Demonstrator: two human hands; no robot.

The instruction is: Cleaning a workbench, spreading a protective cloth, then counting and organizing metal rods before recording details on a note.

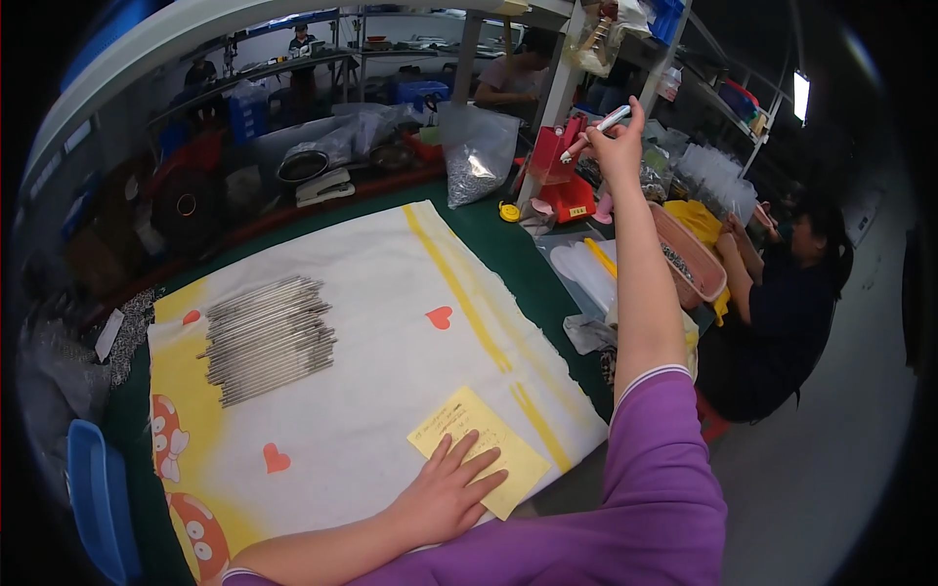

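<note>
My left hand (445, 496) lies flat with its fingers spread on a yellow sheet of paper (520, 475) that bears handwriting. The sheet rests near the front edge of a white cloth (362, 410) printed with hearts and yellow stripes. Stretched far out to the right, my right hand (622, 151) is closed on a white pen (614, 118), beside a red box (557, 148) at the back of the table. Many thin metal rods (269, 340) lie side by side on the left part of the cloth.
A clear bag of small metal parts (477, 161) stands at the back, near a yellow tape measure (509, 211). On the right is a pink basket (692, 256), with a co-worker (782, 303) seated beyond it. A blue tray (98, 498) stands at the left edge.
</note>
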